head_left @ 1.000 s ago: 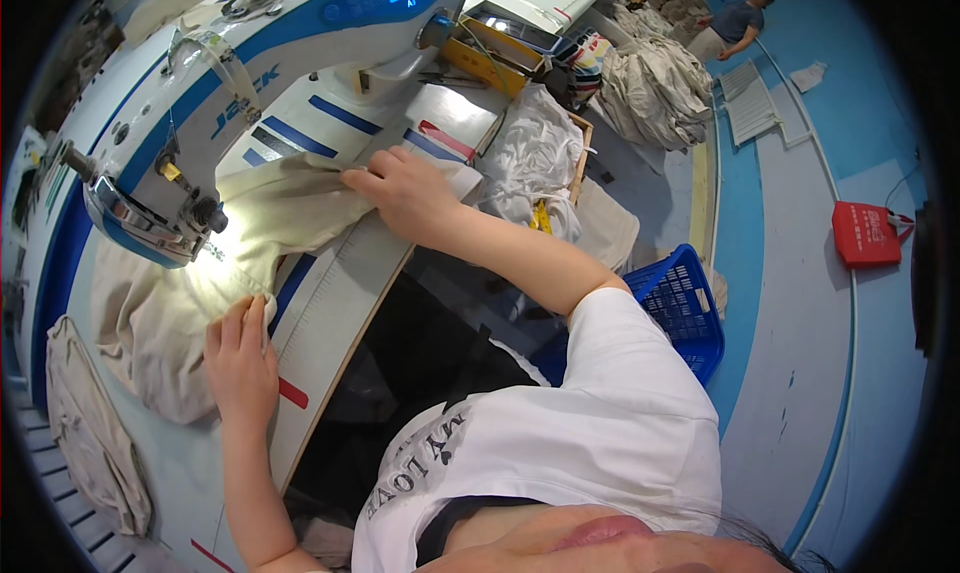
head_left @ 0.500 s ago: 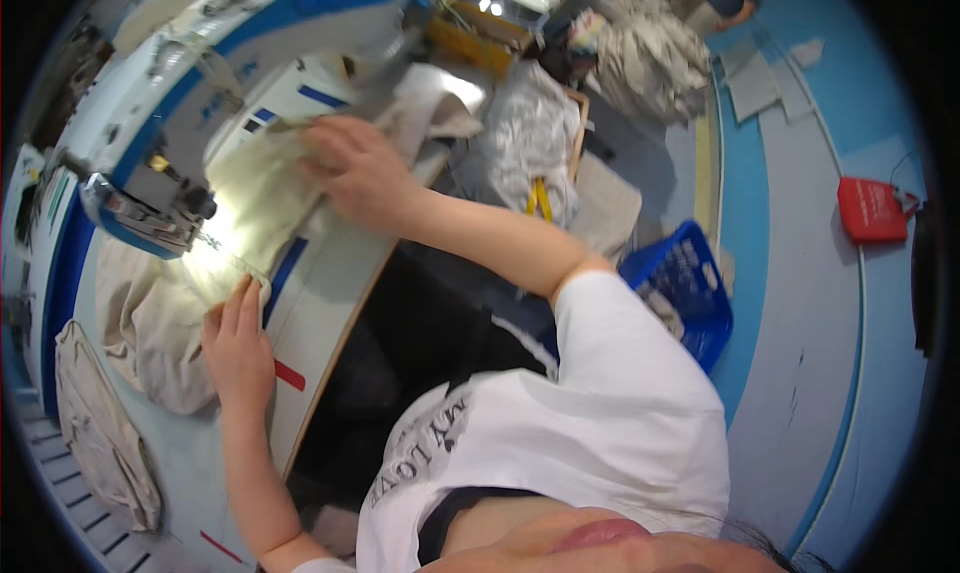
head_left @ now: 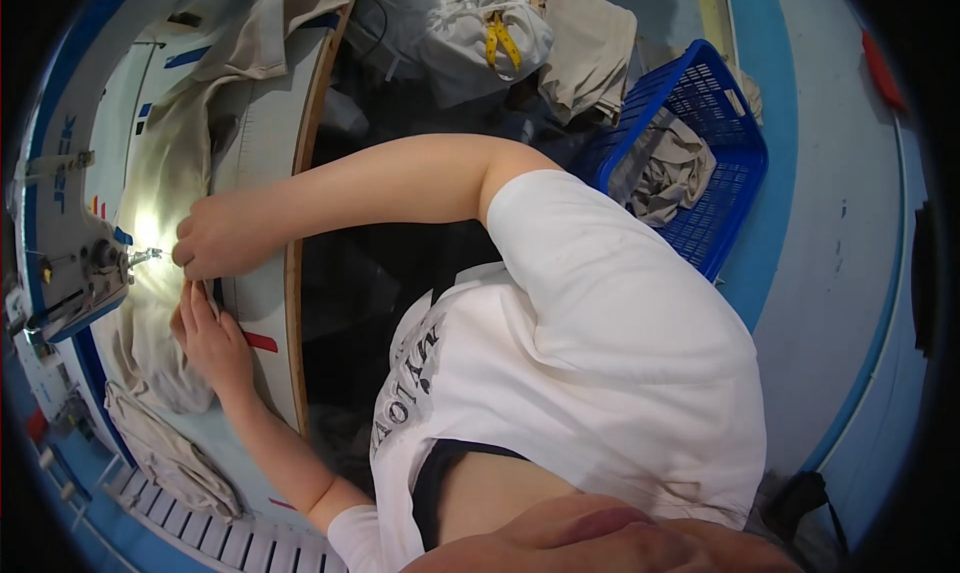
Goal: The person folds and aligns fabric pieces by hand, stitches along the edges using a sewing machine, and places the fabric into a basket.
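A long piece of beige cloth (head_left: 172, 163) lies across the white sewing table (head_left: 262, 163), under the lit needle area of a sewing machine (head_left: 78, 291). My right hand (head_left: 228, 235) is beside the presser foot, its fingers curled down and closed on the near edge of the cloth. Just below it, my left hand (head_left: 215, 341) rests on the cloth with its fingers stretched out, their tips almost touching the right hand. Part of the cloth edge is hidden beneath both hands.
Another folded beige piece (head_left: 170, 453) lies at the lower left, by a slatted rack (head_left: 240, 543). Right of the table stands a blue basket (head_left: 745, 188) with cloth inside. Near it are folded cloth (head_left: 588, 48) and a white bag (head_left: 455, 48) with a yellow-handled tool (head_left: 502, 43).
My right hand has come down and left from the far part of the cloth to the needle, closing on the edge. My left hand stays near the cloth edge. The whole view has shifted.
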`<state>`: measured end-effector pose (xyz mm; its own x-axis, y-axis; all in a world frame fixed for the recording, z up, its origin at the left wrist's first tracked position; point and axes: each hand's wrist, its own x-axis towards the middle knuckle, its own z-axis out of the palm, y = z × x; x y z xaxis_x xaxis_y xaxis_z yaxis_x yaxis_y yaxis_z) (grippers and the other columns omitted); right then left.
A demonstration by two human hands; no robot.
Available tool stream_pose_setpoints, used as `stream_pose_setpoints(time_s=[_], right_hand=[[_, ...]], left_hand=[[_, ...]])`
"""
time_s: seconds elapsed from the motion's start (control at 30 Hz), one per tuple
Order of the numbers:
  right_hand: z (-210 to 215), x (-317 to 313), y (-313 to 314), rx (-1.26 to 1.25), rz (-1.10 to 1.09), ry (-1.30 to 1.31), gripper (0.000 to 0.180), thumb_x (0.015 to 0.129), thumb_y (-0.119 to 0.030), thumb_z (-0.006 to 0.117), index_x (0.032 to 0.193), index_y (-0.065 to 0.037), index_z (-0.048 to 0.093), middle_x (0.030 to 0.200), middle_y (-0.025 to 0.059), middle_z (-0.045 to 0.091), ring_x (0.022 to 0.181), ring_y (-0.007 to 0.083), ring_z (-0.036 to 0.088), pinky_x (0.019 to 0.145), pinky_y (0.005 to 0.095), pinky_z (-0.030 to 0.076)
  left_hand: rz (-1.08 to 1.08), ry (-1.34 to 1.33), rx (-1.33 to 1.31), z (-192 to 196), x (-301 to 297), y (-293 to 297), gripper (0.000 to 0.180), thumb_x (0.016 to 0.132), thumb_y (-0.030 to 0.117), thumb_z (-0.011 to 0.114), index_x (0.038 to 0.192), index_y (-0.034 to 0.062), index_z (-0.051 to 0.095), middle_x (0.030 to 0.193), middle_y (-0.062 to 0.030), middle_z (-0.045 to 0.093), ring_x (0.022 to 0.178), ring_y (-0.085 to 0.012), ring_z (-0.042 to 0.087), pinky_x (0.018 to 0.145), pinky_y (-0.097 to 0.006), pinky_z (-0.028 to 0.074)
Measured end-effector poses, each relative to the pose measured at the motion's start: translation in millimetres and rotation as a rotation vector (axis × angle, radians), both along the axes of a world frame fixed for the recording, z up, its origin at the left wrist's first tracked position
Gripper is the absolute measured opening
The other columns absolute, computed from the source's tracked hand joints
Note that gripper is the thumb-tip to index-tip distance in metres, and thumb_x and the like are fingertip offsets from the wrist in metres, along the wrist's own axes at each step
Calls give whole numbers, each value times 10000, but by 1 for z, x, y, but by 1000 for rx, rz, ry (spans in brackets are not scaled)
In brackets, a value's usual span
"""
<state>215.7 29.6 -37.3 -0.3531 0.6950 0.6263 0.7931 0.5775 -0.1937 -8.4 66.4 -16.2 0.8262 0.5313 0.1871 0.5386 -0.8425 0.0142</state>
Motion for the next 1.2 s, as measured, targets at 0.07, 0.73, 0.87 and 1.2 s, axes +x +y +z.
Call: stream_pose_setpoints(time_s=[0.07,0.73,0.87,1.2], right_hand=[[2,-6,4,-20,54,-63,99,832,-189,632,864,-125,701,928,2,679,964,211,649,774,353,512],[25,26,26,-116,345,-228,366,752,-83,657,1115,-94,697,1126,16,664,1051,235,620,904,397,513],[29,27,29,-113,350,-265,389,728,-66,662,1115,-90,696,1136,14,657,1056,233,618,896,400,518],[30,29,59,-139,363,-294,326,794,-87,624,1111,-99,697,1196,5,654,1106,236,605,938,392,508]], left_hand=[[39,2,15,2,-6,-1,559,829,25,526,1389,37,518,1450,-112,523,1255,-371,483,1064,-458,403],[95,-121,-57,15,0,-19,550,760,59,655,1299,154,603,1392,38,566,1226,-213,536,1042,-403,418],[86,-136,-72,13,0,-16,549,751,60,666,1291,142,606,1403,43,555,1234,-204,526,1051,-404,411],[98,-192,-40,5,1,8,484,786,59,671,1261,136,619,1361,39,565,1202,-205,537,1046,-415,422]])
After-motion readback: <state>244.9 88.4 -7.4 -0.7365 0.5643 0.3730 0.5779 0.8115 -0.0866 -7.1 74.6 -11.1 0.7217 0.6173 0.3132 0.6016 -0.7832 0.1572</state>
